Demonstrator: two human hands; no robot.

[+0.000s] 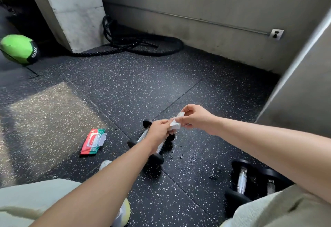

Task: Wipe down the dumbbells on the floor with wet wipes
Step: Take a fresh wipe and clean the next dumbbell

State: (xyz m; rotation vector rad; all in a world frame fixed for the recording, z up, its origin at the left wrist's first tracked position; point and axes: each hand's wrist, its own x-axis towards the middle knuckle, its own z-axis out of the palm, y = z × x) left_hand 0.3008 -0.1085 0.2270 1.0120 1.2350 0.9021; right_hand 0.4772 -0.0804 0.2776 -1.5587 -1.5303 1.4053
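Note:
A crumpled white wet wipe (176,122) is pinched between both hands above the floor. My left hand (159,130) grips its lower end and my right hand (194,118) grips its upper end. Below my left hand two small black dumbbells (143,134) with chrome handles lie side by side on the speckled black rubber floor, partly hidden by my wrist. Two larger black dumbbells (241,182) lie at the lower right beside my right knee. A red, white and green wet wipe pack (93,141) with its flap lifted lies to the left.
A green and black medicine ball (18,48) rests at the far left. A black battle rope (136,42) coils around a white pillar (69,10) at the back. Concrete walls close the back and right side. Wet patches (189,157) show on the floor between the dumbbell pairs.

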